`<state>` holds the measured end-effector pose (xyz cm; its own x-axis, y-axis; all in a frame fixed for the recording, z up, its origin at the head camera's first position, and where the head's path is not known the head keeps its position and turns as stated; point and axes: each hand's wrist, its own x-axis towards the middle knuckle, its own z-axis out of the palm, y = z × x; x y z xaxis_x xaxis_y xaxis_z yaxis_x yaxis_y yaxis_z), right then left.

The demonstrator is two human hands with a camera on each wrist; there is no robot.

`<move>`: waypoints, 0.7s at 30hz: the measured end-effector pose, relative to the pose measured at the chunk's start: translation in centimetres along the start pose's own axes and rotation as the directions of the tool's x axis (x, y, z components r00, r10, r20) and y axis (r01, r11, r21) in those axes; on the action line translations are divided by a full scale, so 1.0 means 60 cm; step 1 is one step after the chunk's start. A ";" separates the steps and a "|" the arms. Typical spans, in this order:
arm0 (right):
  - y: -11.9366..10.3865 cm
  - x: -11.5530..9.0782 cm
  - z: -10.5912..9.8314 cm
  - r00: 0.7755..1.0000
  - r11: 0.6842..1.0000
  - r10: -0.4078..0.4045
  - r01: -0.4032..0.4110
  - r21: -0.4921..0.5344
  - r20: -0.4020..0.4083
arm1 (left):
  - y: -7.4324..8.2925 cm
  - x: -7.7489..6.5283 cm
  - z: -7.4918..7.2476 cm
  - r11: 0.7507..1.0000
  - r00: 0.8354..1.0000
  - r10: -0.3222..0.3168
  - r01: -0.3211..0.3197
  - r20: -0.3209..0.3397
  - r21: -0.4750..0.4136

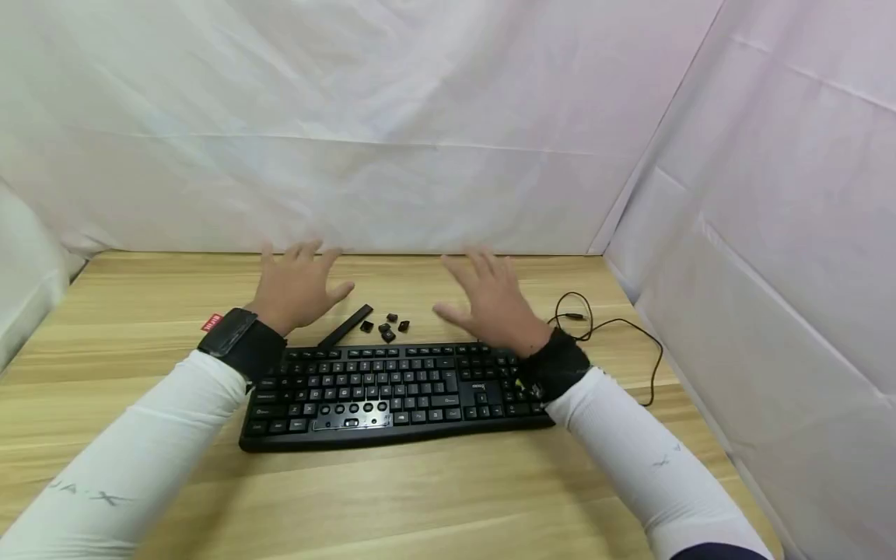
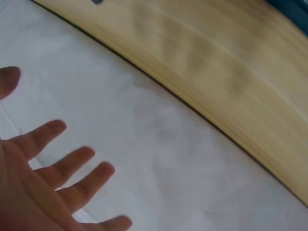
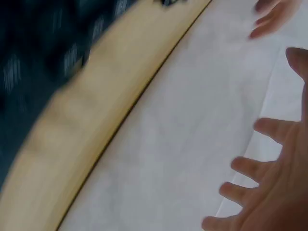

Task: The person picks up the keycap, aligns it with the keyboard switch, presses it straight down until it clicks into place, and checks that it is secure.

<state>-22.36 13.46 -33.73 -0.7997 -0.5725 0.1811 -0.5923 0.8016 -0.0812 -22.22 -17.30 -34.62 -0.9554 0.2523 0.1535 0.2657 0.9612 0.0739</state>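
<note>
A black keyboard [image 1: 420, 385] lies on the wooden table, with a bare patch [image 1: 350, 414] low on its left half where keycaps are off and round mounts show. Behind it are several loose black keycaps [image 1: 388, 336] and a long black strip [image 1: 345, 325] shaped like a space bar. My left hand [image 1: 294, 288] is raised over the left end of the table's far part, fingers spread, holding nothing. On the other side my right hand [image 1: 490, 299] is likewise spread and empty, above the keyboard's back edge. Both wrist views show the fingers apart against white cloth.
A thin black cable [image 1: 654, 354] loops on the right of the table [image 1: 392, 498]. White cloth [image 1: 392, 179] hangs behind the table's far edge, and more cloth [image 1: 784, 327] stands along the right side. Both wrists wear black straps [image 1: 556, 364].
</note>
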 end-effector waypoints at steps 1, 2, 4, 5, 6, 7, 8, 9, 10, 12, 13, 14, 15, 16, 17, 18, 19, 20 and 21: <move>-0.013 -0.006 0.002 1.000 1.000 -0.026 0.026 0.009 0.016 | 0.004 -0.001 0.002 1.000 1.000 0.020 -0.020 0.000 0.001; -0.026 -0.012 0.007 0.998 0.998 -0.055 0.055 0.007 0.035 | 0.008 -0.002 0.005 0.999 0.999 0.043 -0.043 0.000 0.000; -0.051 -0.028 0.015 0.990 0.993 -0.117 0.116 0.016 0.079 | 0.017 -0.003 0.011 0.995 0.995 0.096 -0.096 -0.001 -0.002; -0.063 -0.036 0.018 0.984 0.989 -0.146 0.145 0.018 0.102 | 0.022 -0.004 0.013 0.992 0.992 0.124 -0.124 -0.007 -0.006; -0.072 -0.044 0.023 0.977 0.984 -0.177 0.177 0.011 0.121 | 0.027 -0.004 0.015 0.989 0.989 0.150 -0.150 -0.013 -0.002; -0.081 -0.052 0.028 0.969 0.978 -0.207 0.208 0.010 0.138 | 0.033 -0.004 0.016 0.985 0.985 0.170 -0.171 -0.010 -0.006; -0.089 -0.059 0.032 0.961 0.973 -0.230 0.232 0.002 0.153 | 0.038 -0.004 0.017 0.981 0.981 0.193 -0.193 -0.008 -0.010; -0.095 -0.065 0.036 0.954 0.968 -0.249 0.253 0.001 0.168 | 0.044 -0.005 0.017 0.977 0.977 0.215 -0.215 -0.005 -0.011; -0.101 -0.070 0.041 0.948 0.963 -0.265 0.269 -0.002 0.179 | 0.049 -0.005 0.016 0.973 0.973 0.230 -0.230 0.005 -0.014; -0.108 -0.077 0.048 0.939 0.957 -0.283 0.288 -0.002 0.194 | 0.061 -0.007 0.014 0.967 0.966 0.256 -0.255 0.028 -0.012; -0.111 -0.080 0.051 0.937 0.957 -0.286 0.292 0.001 0.201 | 0.066 -0.008 0.013 0.964 0.963 0.266 -0.266 0.040 -0.011; -0.113 -0.082 0.053 0.935 0.955 -0.288 0.295 -0.001 0.206 | 0.071 -0.009 0.013 0.961 0.960 0.277 -0.277 0.049 -0.011; -0.115 -0.084 0.055 0.933 0.956 -0.289 0.295 0.002 0.214 | 0.076 -0.010 0.014 0.959 0.957 0.283 -0.282 0.058 -0.012; -0.116 -0.085 0.056 0.932 0.956 -0.288 0.294 0.009 0.221 | 0.081 -0.011 0.015 0.958 0.956 0.286 -0.285 0.067 -0.016; -0.116 -0.087 0.058 0.931 0.956 -0.287 0.292 0.014 0.226 | 0.085 -0.012 0.017 0.957 0.954 0.291 -0.290 0.072 -0.021; -0.117 -0.088 0.059 0.930 0.957 -0.286 0.290 0.019 0.230 | 0.089 -0.013 0.020 0.955 0.952 0.297 -0.296 0.076 -0.022; -0.117 -0.090 0.060 0.930 0.958 -0.284 0.286 0.024 0.235 | 0.092 -0.014 0.024 0.954 0.950 0.300 -0.299 0.082 -0.027; -0.117 -0.092 0.061 0.930 0.958 -0.283 0.284 0.032 0.236 | 0.095 -0.015 0.027 0.953 0.949 0.304 -0.302 0.087 -0.034; -0.117 -0.094 0.062 0.930 0.959 -0.282 0.280 0.043 0.236 | 0.099 -0.015 0.030 0.951 0.947 0.308 -0.305 0.093 -0.038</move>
<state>-14.07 10.40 -37.82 -0.5997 -0.7993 -0.0397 -0.7963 0.6009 -0.0696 -20.01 -11.64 -36.10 -0.8350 0.5450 0.0761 0.5495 0.8333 0.0612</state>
